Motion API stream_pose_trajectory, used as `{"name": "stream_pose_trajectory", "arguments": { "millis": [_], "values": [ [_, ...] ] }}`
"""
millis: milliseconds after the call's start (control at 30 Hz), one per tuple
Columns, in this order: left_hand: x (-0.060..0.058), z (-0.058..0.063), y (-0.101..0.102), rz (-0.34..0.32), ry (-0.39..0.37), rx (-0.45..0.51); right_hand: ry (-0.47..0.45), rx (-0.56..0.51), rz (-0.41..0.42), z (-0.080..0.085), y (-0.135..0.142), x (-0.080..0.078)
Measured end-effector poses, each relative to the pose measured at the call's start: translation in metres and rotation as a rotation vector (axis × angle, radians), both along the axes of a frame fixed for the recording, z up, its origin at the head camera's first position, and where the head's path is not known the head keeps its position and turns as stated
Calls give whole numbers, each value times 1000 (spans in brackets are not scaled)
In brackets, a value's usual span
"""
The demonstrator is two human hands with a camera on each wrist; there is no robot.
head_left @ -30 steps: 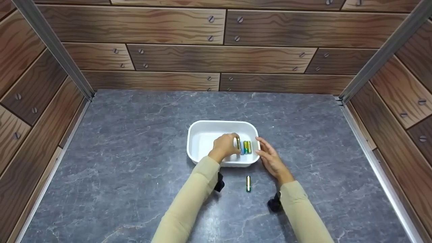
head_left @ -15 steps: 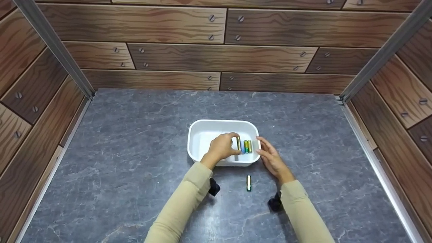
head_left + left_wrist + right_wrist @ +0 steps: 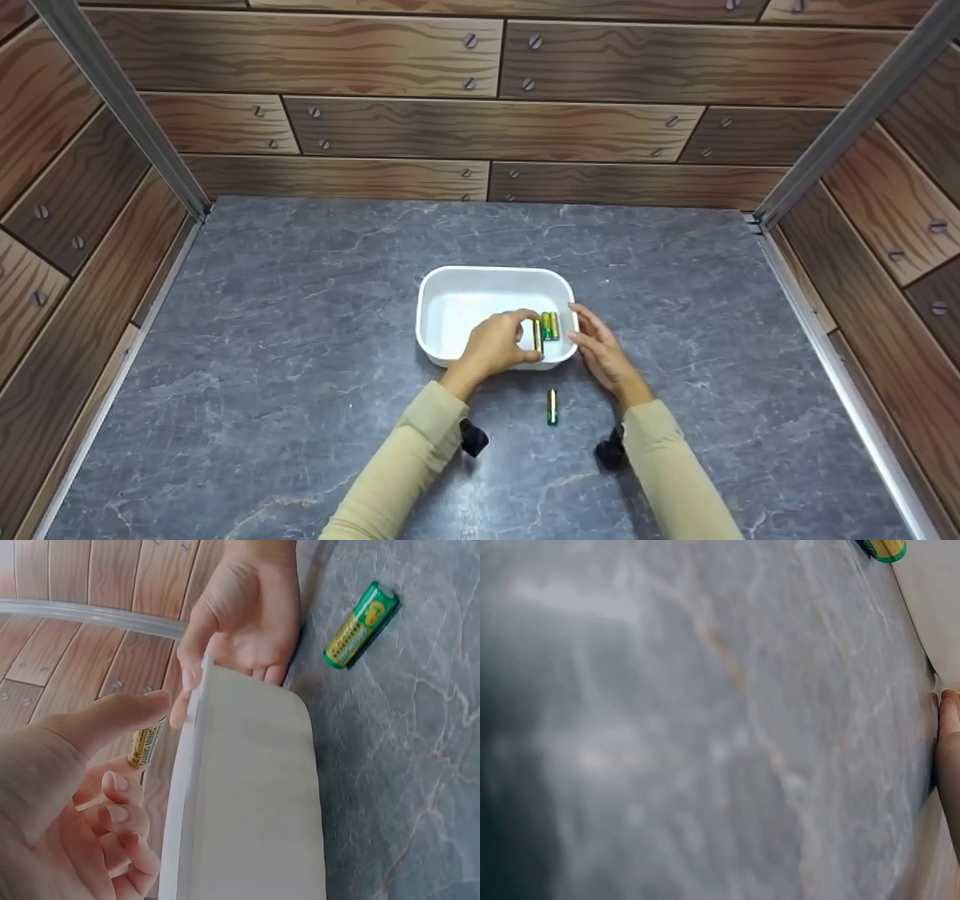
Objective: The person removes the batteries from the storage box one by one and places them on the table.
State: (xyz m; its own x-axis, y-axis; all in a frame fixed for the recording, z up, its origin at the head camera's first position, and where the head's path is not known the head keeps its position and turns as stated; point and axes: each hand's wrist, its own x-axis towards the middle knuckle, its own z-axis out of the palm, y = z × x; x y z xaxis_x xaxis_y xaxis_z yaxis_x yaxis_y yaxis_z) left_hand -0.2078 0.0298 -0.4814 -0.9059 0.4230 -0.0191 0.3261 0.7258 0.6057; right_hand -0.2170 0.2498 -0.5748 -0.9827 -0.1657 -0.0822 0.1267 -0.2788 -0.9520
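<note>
My left hand [image 3: 495, 345] is over the white plastic basin [image 3: 450, 281] and pinches a gold battery [image 3: 538, 337] between thumb and forefinger. In the left wrist view the printed end of this battery [image 3: 146, 742] shows below the thumb, with the other fingers loosely bent. Two green and gold batteries [image 3: 550, 326] lie side by side in the basin, at its right end. My right hand [image 3: 604, 356] holds the basin's right side, fingertips at the rim. One more battery [image 3: 553, 407] lies on the table in front of the basin, between my forearms.
The grey marble-patterned tabletop [image 3: 300, 337] is bounded by wood-print panels [image 3: 390, 127] at the back and both sides. Metal rails [image 3: 832, 375] run along the side edges. Dark wrist cameras [image 3: 611, 450] hang beneath both wrists.
My left hand has drawn the pinched battery a little towards the front rim and slightly right. The right hand, the basin and the battery on the table stay where they were.
</note>
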Motion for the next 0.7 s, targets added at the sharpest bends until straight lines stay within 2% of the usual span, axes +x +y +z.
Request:
{"name": "stream_pose_trajectory", "arguments": {
  "millis": [267,700],
  "values": [
    [11,-1,-3,-23,23,18,1,1,11,0,0,1],
    [27,-6,-5,-64,27,41,-76,23,-42,2,-2,1]
  ]
}}
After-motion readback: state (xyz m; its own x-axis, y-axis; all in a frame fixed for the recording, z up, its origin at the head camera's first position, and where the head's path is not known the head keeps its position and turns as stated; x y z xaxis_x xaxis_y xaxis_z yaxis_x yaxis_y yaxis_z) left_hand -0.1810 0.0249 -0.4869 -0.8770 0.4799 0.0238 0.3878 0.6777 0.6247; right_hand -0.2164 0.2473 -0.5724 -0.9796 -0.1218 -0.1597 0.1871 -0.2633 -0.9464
